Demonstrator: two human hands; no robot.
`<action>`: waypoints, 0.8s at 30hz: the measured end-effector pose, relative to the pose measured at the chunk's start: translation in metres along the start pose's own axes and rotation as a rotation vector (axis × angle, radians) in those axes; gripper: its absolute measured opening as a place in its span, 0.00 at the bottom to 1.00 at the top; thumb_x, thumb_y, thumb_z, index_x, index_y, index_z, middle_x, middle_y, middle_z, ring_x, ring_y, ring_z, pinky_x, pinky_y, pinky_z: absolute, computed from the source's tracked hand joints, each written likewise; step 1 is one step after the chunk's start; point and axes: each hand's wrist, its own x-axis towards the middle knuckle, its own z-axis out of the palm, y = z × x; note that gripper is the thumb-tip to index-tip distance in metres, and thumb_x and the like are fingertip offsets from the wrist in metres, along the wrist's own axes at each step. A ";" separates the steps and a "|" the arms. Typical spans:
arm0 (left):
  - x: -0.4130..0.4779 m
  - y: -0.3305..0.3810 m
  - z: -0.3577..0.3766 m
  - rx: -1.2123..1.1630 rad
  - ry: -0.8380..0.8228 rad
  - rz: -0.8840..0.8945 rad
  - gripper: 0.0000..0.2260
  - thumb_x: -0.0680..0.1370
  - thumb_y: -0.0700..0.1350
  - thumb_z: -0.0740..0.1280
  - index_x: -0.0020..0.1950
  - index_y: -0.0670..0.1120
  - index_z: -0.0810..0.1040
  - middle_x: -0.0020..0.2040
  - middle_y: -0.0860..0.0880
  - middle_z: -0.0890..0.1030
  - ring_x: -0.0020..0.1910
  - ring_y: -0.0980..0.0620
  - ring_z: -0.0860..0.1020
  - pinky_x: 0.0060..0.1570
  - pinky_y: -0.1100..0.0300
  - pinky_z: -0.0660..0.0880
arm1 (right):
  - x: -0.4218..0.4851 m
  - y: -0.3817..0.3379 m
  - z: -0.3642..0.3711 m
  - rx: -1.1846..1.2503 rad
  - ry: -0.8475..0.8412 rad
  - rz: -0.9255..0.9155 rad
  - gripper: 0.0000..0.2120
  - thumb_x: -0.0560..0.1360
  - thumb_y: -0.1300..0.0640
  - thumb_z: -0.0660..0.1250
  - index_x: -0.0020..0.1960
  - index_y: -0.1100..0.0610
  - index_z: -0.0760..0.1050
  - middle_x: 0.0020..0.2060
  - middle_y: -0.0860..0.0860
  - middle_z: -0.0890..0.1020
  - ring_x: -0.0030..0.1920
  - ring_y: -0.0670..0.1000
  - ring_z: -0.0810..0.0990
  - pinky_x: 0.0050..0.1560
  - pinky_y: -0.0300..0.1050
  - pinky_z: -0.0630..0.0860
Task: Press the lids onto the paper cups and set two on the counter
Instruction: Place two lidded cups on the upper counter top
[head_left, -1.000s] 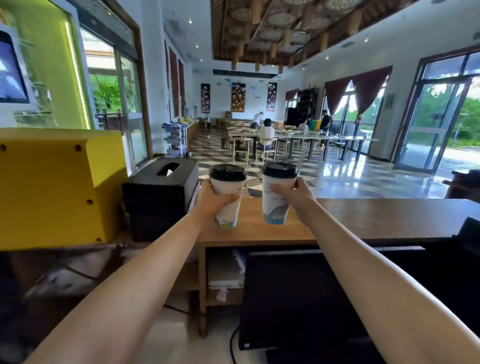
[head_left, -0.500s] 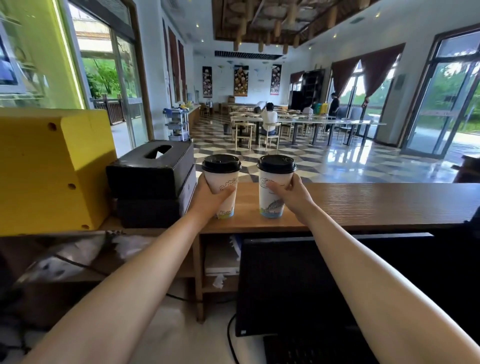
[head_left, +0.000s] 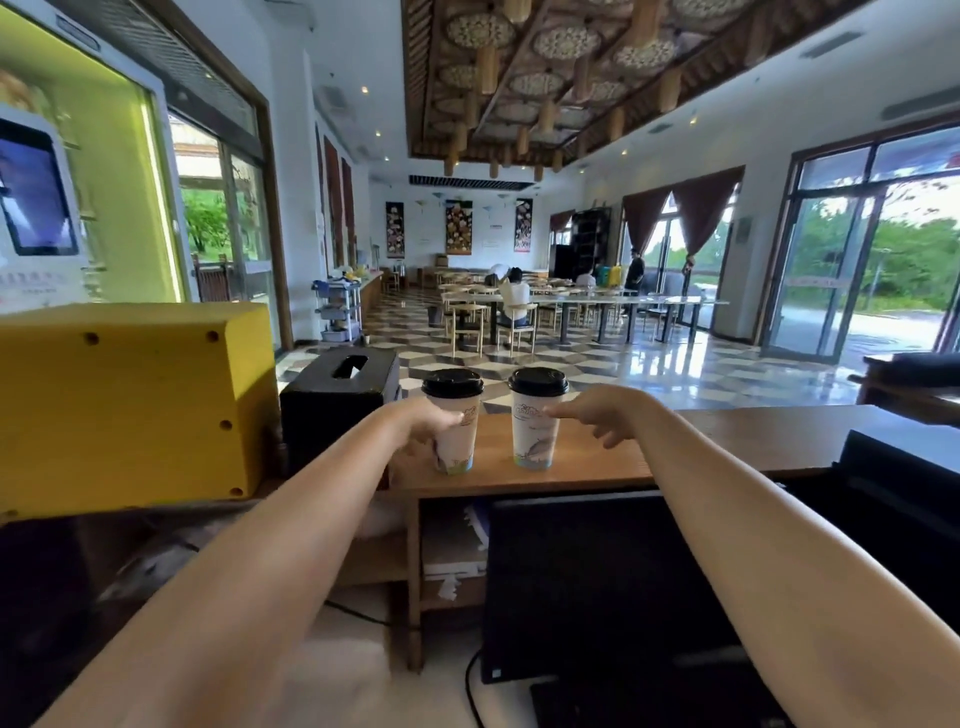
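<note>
On the counter (head_left: 727, 441) we see two cups, both upright, side by side with a gap between them, near its front edge. Left cup (head_left: 454, 431): tall white paper, black lid (head_left: 452, 383) seated flush, faint print on the upper wall, coloured band of artwork at the base. Right cup (head_left: 535, 428): same build, black lid (head_left: 538, 382) seated, print near the rim, blue-grey artwork low on the wall. Count: two cups, two lids, both lids on.

Left hand (head_left: 423, 423) sits at the left cup's side, fingers loosely open, tips over the upper wall; motion blur, so we cannot tell whether they touch it. Right hand (head_left: 597, 413) is spread and relaxed, gripping nothing, index tip at or just beside the right cup's upper wall; contact is unclear to us.

One black box (head_left: 337, 400) stands just left of the cups, and one yellow housing (head_left: 130, 400) further left. One dark monitor (head_left: 587, 582) sits below the counter edge.
</note>
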 end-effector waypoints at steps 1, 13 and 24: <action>-0.007 0.001 -0.007 0.065 -0.006 -0.003 0.28 0.81 0.56 0.54 0.75 0.41 0.57 0.75 0.42 0.64 0.71 0.42 0.67 0.61 0.49 0.69 | -0.012 -0.007 -0.002 -0.034 0.005 0.003 0.39 0.74 0.43 0.65 0.75 0.61 0.53 0.73 0.61 0.63 0.68 0.63 0.68 0.65 0.58 0.70; -0.060 -0.052 -0.052 0.431 0.332 0.279 0.32 0.79 0.58 0.58 0.77 0.46 0.50 0.74 0.42 0.64 0.70 0.41 0.67 0.63 0.50 0.68 | -0.093 -0.059 0.044 -0.358 0.241 -0.186 0.35 0.78 0.43 0.58 0.74 0.65 0.54 0.74 0.61 0.61 0.71 0.62 0.63 0.69 0.53 0.65; -0.115 -0.239 0.012 0.202 0.505 0.475 0.30 0.79 0.53 0.61 0.77 0.45 0.53 0.76 0.44 0.59 0.76 0.46 0.55 0.73 0.52 0.56 | -0.142 0.037 0.227 -0.110 0.338 -0.477 0.35 0.76 0.43 0.62 0.76 0.54 0.51 0.76 0.52 0.54 0.76 0.53 0.48 0.75 0.54 0.53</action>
